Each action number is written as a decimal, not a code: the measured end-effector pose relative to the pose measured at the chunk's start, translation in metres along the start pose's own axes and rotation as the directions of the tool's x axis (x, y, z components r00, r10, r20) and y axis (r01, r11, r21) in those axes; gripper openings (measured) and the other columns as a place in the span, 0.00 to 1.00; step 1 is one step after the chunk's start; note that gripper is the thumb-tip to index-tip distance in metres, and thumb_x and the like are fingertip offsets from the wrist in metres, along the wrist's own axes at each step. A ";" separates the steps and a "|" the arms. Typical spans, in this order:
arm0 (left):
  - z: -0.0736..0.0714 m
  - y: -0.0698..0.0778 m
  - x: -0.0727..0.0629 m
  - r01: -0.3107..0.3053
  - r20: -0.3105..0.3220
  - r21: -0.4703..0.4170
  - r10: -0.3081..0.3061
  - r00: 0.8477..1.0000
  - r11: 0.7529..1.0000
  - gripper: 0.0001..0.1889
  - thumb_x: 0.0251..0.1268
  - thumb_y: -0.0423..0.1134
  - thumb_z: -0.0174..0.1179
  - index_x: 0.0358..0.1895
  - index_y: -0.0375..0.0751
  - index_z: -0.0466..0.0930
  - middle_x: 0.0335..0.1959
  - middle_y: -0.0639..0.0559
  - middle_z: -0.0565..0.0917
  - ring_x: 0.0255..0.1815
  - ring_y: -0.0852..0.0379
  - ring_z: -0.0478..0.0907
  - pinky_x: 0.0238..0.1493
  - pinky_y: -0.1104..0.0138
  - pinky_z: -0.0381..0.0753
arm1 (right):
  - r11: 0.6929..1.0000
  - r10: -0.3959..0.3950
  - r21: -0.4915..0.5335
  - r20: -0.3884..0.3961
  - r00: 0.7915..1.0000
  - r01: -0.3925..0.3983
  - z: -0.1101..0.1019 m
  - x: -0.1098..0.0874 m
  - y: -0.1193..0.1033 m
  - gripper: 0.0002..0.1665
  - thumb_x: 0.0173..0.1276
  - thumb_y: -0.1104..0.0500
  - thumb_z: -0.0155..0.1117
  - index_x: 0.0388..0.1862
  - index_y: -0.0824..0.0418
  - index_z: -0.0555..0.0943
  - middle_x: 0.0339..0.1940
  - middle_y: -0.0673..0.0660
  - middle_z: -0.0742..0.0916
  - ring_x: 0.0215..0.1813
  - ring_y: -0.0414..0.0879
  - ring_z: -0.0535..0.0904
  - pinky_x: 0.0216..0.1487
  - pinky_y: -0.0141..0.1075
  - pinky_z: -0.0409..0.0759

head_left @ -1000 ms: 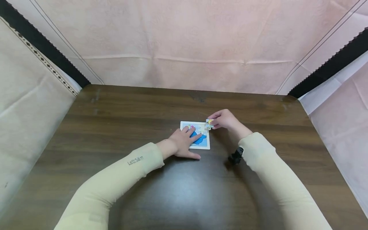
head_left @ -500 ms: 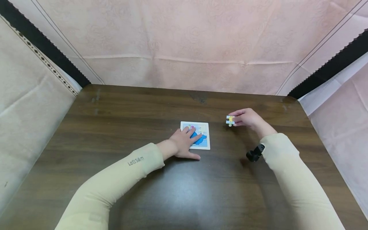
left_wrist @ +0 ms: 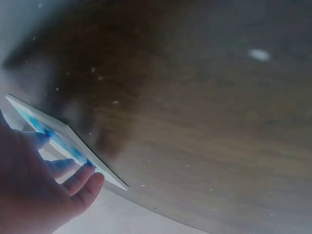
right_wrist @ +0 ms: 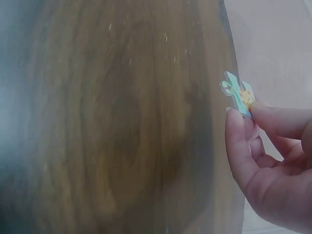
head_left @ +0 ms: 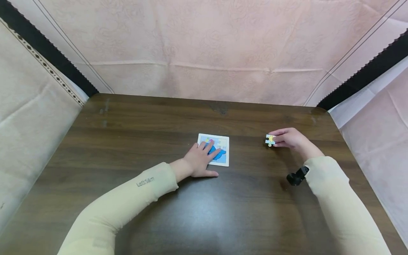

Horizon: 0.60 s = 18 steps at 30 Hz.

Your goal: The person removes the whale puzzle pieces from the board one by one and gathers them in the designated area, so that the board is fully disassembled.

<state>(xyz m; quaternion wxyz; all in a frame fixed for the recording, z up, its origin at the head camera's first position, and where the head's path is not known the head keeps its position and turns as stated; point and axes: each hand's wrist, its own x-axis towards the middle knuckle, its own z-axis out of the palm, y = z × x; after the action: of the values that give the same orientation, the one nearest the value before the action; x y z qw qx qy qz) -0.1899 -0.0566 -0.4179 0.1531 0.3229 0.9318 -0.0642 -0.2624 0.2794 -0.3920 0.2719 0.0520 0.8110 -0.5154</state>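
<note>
A white-framed jigsaw puzzle (head_left: 224,161) with a blue picture lies on the brown table, left of the head view's right-hand side. Across it rests my left hand (head_left: 199,161), fingers spread and covering its left part; the left wrist view shows the same fingers over the puzzle's edge (left_wrist: 68,134). To the right, my right hand (head_left: 291,140) pinches a small puzzle piece (head_left: 270,140) between thumb and fingers. That piece (right_wrist: 239,95) is pale blue-green with a yellow-orange figure and a rounded tab. Whether it touches the table cannot be told.
The wood-grain table (head_left: 178,117) spreads around both hands. Pale pink cloth (head_left: 207,42) hangs behind its far edge and at the sides. A black wrist device (head_left: 297,176) sits at the right sleeve cuff.
My right hand has carried the puzzle piece from the puzzle's upper right corner away to the right, lately also nearer to me. The left hand stays on the puzzle.
</note>
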 end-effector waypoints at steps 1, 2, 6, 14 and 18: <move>0.001 -0.001 -0.001 0.002 -0.005 -0.003 -0.002 1.000 1.000 0.45 0.58 0.74 0.41 0.75 0.55 0.44 0.77 0.45 0.45 0.74 0.42 0.50 0.70 0.50 0.55 | 1.000 0.001 0.003 0.005 1.000 -0.001 -0.002 -0.001 0.002 0.28 0.69 0.68 0.52 0.66 0.78 0.61 0.33 0.43 0.81 0.36 0.34 0.79 0.42 0.27 0.81; 0.002 -0.001 -0.001 0.003 -0.009 -0.007 -0.003 1.000 1.000 0.45 0.58 0.74 0.41 0.75 0.55 0.43 0.77 0.45 0.45 0.75 0.42 0.49 0.71 0.50 0.54 | 1.000 0.003 0.009 0.008 1.000 -0.003 -0.004 -0.001 0.004 0.28 0.69 0.68 0.52 0.66 0.78 0.61 0.33 0.42 0.81 0.36 0.33 0.79 0.42 0.27 0.81; 0.004 -0.005 -0.003 -0.005 -0.020 -0.026 0.005 1.000 1.000 0.46 0.58 0.74 0.41 0.75 0.54 0.43 0.77 0.44 0.42 0.76 0.40 0.42 0.73 0.48 0.48 | 1.000 0.022 0.011 0.014 1.000 -0.022 -0.011 -0.004 0.009 0.30 0.69 0.67 0.53 0.67 0.77 0.60 0.33 0.42 0.81 0.36 0.33 0.78 0.43 0.28 0.81; 0.010 -0.014 -0.010 -0.070 0.005 -0.085 0.071 0.997 0.994 0.47 0.59 0.74 0.41 0.76 0.54 0.38 0.77 0.47 0.37 0.77 0.42 0.32 0.74 0.47 0.39 | 0.999 0.037 0.034 0.010 0.999 -0.037 -0.024 -0.006 0.019 0.23 0.69 0.67 0.54 0.62 0.72 0.70 0.32 0.42 0.82 0.36 0.34 0.79 0.42 0.28 0.81; 0.013 -0.016 -0.014 -0.112 0.028 -0.114 0.116 0.993 0.987 0.47 0.60 0.73 0.41 0.76 0.52 0.37 0.77 0.47 0.36 0.77 0.44 0.32 0.75 0.50 0.40 | 0.999 0.034 0.035 -0.003 0.999 -0.034 -0.028 -0.007 0.023 0.19 0.68 0.69 0.53 0.58 0.71 0.73 0.31 0.43 0.82 0.35 0.35 0.79 0.42 0.29 0.82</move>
<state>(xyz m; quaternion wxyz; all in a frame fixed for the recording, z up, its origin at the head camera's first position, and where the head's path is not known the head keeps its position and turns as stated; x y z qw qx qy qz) -0.1861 -0.0806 -0.4249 0.1906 0.3654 0.9111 -0.0083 -0.2590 0.3155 -0.3980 0.2782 0.0714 0.8013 -0.5247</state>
